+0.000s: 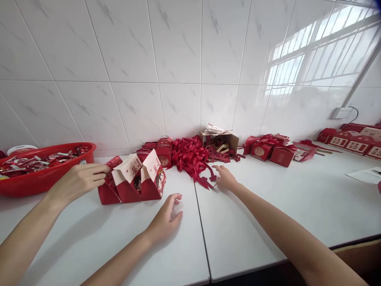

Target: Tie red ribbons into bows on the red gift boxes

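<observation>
My left hand (166, 219) rests low over the white table, holding nothing, its thumb apart from its loosely curved fingers. Farther right, my right hand (226, 178) reaches to the edge of a heap of dark red ribbons (190, 155). Its fingers are closed at a loose ribbon loop (212, 174), though the exact grip is partly hidden. Left of my hands stand three red gift boxes (131, 190) in a row, with cream, printed tops. Another person's hand (79, 180) touches the leftmost box with its fingertips.
A red plastic basin (44, 169) of wrapped packets stands at the left. By the wall, an open cardboard box (233, 143) holds red strips. More red boxes (281, 155) are to the right, with others (339, 140) farther off. A paper sheet (366, 174) lies at the right edge.
</observation>
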A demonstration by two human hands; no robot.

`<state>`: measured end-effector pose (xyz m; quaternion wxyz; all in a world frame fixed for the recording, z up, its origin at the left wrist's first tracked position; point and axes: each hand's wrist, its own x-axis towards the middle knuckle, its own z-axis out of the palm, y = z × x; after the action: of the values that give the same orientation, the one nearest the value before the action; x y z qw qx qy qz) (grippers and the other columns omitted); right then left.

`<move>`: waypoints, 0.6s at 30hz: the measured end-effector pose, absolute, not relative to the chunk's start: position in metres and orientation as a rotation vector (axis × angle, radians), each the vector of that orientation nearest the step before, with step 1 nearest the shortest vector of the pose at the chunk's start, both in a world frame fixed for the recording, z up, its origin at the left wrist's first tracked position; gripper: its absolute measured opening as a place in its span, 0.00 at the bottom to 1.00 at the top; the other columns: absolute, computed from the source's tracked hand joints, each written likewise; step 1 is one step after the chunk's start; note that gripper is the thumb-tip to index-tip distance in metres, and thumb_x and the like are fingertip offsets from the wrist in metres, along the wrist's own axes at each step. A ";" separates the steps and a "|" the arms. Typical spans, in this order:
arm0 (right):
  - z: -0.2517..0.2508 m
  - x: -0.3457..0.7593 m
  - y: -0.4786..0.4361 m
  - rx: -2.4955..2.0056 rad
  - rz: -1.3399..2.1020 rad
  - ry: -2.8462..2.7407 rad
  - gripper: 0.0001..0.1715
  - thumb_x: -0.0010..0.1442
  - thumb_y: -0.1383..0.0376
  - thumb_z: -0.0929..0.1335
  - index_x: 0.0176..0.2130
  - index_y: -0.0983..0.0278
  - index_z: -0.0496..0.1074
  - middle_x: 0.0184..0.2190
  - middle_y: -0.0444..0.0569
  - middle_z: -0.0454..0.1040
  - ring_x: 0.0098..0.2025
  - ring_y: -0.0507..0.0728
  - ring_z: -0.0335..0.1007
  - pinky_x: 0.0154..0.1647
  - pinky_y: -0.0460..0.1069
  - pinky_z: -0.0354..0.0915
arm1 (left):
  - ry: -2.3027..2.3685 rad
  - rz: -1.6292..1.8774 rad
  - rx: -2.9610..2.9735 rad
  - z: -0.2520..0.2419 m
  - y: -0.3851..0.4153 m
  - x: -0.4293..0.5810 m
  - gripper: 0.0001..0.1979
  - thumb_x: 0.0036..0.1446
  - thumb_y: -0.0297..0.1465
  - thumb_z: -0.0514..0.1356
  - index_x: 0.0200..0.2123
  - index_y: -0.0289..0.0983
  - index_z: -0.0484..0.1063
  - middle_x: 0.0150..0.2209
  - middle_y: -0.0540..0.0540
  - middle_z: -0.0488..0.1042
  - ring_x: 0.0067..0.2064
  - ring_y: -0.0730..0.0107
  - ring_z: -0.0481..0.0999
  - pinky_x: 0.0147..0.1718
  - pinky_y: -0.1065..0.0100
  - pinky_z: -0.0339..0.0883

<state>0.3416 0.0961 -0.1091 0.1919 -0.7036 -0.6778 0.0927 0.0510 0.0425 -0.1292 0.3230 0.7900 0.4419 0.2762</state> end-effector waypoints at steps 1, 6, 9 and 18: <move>-0.112 0.342 0.098 -1.892 0.300 -1.934 0.29 0.59 0.71 0.68 0.58 0.61 0.63 0.56 0.52 0.64 0.51 0.56 0.67 0.50 0.52 0.66 | 1.178 0.732 2.074 -0.129 0.044 0.051 0.18 0.59 0.32 0.54 0.53 0.43 0.58 0.53 0.41 0.65 0.53 0.59 0.67 0.53 0.55 0.63; -0.123 0.351 0.109 -1.678 0.444 -1.915 0.14 0.53 0.74 0.68 0.40 0.65 0.78 0.53 0.53 0.67 0.42 0.53 0.71 0.49 0.48 0.66 | 1.171 0.797 2.091 -0.127 0.048 0.050 0.17 0.57 0.31 0.55 0.50 0.44 0.60 0.51 0.43 0.67 0.49 0.59 0.69 0.48 0.58 0.65; -0.122 0.353 0.115 -1.633 0.437 -1.776 0.07 0.54 0.68 0.69 0.34 0.66 0.78 0.49 0.55 0.70 0.46 0.58 0.70 0.53 0.54 0.64 | 1.131 0.865 2.107 -0.129 0.046 0.048 0.17 0.57 0.30 0.55 0.50 0.49 0.61 0.50 0.46 0.69 0.49 0.59 0.70 0.47 0.59 0.66; -0.051 0.309 0.110 -1.145 0.558 -1.561 0.20 0.60 0.56 0.64 0.45 0.65 0.74 0.34 0.50 0.78 0.35 0.55 0.74 0.40 0.52 0.71 | 1.137 0.827 2.247 -0.049 0.053 0.057 0.10 0.59 0.34 0.55 0.44 0.42 0.65 0.44 0.45 0.72 0.42 0.64 0.73 0.40 0.63 0.69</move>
<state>0.3088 0.1100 -0.0514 0.5340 -0.4804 -0.6551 0.2341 0.0568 0.0528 -0.0488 0.2429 0.8224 0.4160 0.3026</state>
